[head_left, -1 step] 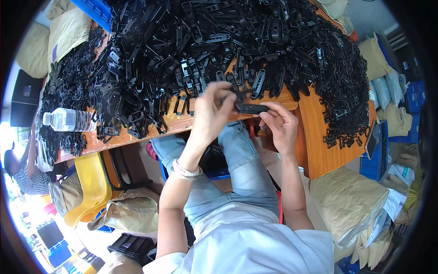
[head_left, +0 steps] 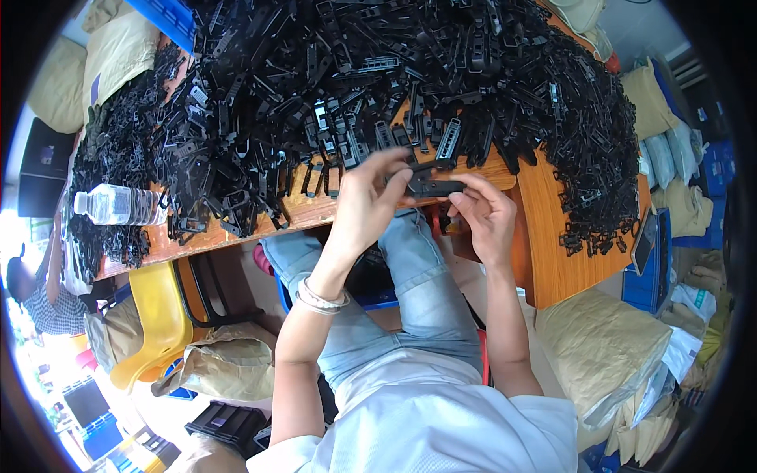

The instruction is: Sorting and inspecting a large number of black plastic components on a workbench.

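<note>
Above the table's front edge, my right hand (head_left: pixel 487 214) pinches one end of a long, narrow black plastic part (head_left: pixel 438 188) between thumb and fingers. My left hand (head_left: pixel 367 191) is closed at the part's other end, its fingertips slightly smeared by motion. A smaller dark piece (head_left: pixel 424 167) shows at those fingertips, just above the long part; whether the two pieces touch I cannot tell. Beyond my hands lies a big heap of black plastic parts (head_left: pixel 315 63), several of them lined up near the edge.
A wooden table (head_left: pixel 544 268) carries the heap. On the left, a clear plastic bottle (head_left: pixel 118 206) lies on its side. A blue bin (head_left: pixel 162 24) stands far left. Below are a yellow chair (head_left: pixel 158 315) and paper sacks (head_left: pixel 603 351). Another person (head_left: pixel 51 292) is at far left.
My left fingers have shifted slightly down and right around the small dark piece, which has come closer to the long part. My right hand keeps its hold almost unmoved.
</note>
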`<state>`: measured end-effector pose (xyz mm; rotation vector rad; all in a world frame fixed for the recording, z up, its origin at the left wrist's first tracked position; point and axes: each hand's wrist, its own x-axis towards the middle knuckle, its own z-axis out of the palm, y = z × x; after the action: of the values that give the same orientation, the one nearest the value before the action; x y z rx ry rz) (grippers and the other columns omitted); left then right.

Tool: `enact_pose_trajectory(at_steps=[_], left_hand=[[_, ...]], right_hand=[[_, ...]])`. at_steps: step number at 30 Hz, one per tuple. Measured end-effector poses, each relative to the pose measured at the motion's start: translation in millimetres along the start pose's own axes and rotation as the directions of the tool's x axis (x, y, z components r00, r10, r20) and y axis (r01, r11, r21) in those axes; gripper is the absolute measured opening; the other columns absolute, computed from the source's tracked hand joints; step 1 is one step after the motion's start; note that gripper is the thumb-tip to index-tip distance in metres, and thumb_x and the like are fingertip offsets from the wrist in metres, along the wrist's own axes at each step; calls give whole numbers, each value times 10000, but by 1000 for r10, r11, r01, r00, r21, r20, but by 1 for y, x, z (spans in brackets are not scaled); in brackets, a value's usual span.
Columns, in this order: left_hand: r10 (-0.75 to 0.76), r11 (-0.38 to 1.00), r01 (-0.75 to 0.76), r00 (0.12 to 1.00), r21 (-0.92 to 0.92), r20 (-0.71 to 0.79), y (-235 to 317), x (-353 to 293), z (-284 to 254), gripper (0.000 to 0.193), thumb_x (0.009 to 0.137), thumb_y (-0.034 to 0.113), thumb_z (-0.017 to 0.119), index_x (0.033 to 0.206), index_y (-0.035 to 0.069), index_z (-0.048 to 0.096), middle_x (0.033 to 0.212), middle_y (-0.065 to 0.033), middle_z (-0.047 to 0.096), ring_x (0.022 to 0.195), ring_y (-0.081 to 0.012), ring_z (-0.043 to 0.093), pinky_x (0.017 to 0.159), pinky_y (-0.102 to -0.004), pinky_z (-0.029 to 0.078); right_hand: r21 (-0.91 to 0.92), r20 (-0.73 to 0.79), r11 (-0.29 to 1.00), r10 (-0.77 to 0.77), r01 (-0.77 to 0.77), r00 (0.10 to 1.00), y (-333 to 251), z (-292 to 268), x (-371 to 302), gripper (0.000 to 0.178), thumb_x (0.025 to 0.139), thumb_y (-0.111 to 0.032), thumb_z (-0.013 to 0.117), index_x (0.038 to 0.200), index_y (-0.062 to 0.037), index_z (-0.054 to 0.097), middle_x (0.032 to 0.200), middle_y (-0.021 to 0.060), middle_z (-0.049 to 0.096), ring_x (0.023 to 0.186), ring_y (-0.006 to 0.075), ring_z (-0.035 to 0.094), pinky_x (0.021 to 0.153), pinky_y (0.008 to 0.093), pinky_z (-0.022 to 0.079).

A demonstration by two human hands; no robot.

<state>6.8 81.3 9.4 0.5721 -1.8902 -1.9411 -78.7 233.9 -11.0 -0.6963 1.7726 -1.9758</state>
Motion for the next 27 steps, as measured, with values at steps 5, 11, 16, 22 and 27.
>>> enact_pose_trajectory(at_steps=[5,11,16,22,27], left_hand=[[-106,985,130,976,-115,188,5,-16,-14,265,890,32,505,1115,-102,535,897,-130,627,780,-158,638,679,-224,522],[193,951,-208,977,228,88,9,-35,-4,321,781,-11,630,1086,-80,553,851,-112,645,769,-144,642,669,-237,526],[227,922,-251,967,296,114,9,-41,-8,306,754,-10,650,1048,-61,579,809,-113,646,682,-143,656,605,-223,517],[280,910,-294,956,293,88,2,-44,-10,296,747,4,664,1025,-58,585,794,-111,645,659,-147,658,563,-210,506],[179,960,-190,981,207,70,1,-47,-14,253,756,-7,644,991,-74,577,765,-106,654,654,-162,668,565,-213,513]], right_hand=[[-76,-8,994,-80,79,997,-10,8,-4,219,814,9,603,1025,64,595,870,101,631,696,111,600,615,203,488],[-160,43,978,-129,134,991,-14,13,-8,286,796,-11,629,1075,31,582,996,107,604,809,141,622,690,229,500],[-127,244,979,-125,159,962,-20,10,1,388,810,-109,626,1160,29,529,1117,101,519,943,141,528,796,238,422],[-218,232,967,-80,132,969,-12,11,-2,332,810,-91,623,1099,49,538,994,71,513,876,130,528,785,232,422],[-200,241,957,-160,210,957,-12,19,-4,326,810,-76,621,1099,49,537,995,68,506,875,125,527,770,231,424]])
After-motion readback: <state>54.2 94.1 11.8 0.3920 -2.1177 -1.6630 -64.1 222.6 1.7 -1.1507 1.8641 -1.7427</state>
